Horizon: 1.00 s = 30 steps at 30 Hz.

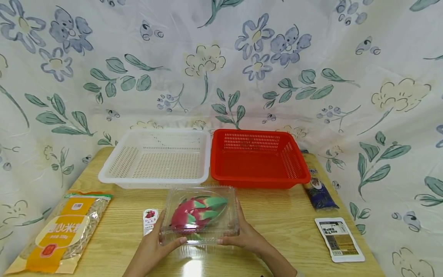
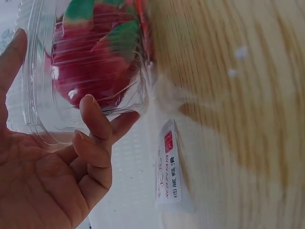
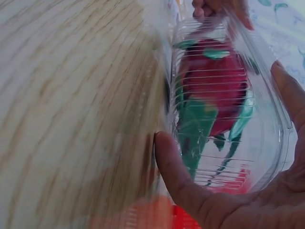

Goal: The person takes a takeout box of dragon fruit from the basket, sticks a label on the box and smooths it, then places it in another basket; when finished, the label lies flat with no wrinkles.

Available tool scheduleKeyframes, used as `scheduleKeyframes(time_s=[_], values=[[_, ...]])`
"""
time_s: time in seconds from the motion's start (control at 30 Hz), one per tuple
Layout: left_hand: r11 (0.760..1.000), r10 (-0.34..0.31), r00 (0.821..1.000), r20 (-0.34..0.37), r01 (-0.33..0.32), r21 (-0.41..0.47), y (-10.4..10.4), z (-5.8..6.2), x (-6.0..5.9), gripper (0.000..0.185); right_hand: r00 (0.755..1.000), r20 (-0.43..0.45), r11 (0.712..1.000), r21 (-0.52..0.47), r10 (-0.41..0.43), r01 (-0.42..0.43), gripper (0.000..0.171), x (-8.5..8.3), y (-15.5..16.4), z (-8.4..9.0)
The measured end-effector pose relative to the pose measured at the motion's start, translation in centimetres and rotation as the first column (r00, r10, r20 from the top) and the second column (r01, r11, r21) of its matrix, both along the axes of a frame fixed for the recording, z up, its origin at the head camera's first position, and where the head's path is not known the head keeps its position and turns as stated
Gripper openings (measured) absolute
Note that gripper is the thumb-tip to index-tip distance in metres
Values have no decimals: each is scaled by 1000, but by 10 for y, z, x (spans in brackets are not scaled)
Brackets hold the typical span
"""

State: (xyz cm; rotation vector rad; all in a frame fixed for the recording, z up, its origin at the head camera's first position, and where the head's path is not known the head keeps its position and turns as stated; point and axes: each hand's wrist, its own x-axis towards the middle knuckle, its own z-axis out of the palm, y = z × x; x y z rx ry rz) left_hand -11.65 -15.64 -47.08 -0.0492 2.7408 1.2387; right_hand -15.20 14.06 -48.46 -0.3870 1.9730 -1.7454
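Observation:
A clear plastic clamshell box [image 1: 166,204] with a ridged lid is closed over a pink dragon fruit [image 1: 187,215] with green scales. My left hand [image 1: 154,244] grips its left side, thumb along the near edge. On the right side, my right hand [image 1: 247,234] holds it in the same way. In the left wrist view, fingers [image 2: 95,124] curl under the box's edge. The right wrist view shows the thumb and fingers spread around the opposite end. Left of the box lies a white label [image 1: 150,221], printed with a red fruit and, in the left wrist view, "RED PITAYA".
Behind the box stand a white basket [image 1: 114,179] and a red basket [image 1: 259,181], side by side. An orange-and-clear grain bag [image 1: 62,234] lies at left. At right are a dark blue packet [image 1: 320,196] and a white-edged pouch [image 1: 339,240]. Flowered cloth [image 1: 221,69] hangs behind the wooden table [image 1: 287,219].

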Motion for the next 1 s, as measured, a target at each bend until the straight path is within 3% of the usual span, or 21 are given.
scheduleKeyframes(time_s=[0.3, 0.53, 0.77, 1.0], values=[[1000, 8, 1000, -16, -8, -15, 3, -5, 3, 110, 997, -62, 995, 93, -41, 46, 130, 0, 1, 4], [999, 13, 1000, 13, -13, -35, 5, -5, 1, 112, 993, -105, 995, 79, -46, 55, 132, -1, 0, 5], [1000, 6, 999, -39, -7, -29, 5, -5, 3, 111, 993, -103, 997, 56, -48, 54, 134, 0, -1, 7], [1000, -11, 999, -47, 10, -22, 5, -5, 4, 112, 993, -99, 990, 117, -72, 83, 135, 1, 0, 5]])
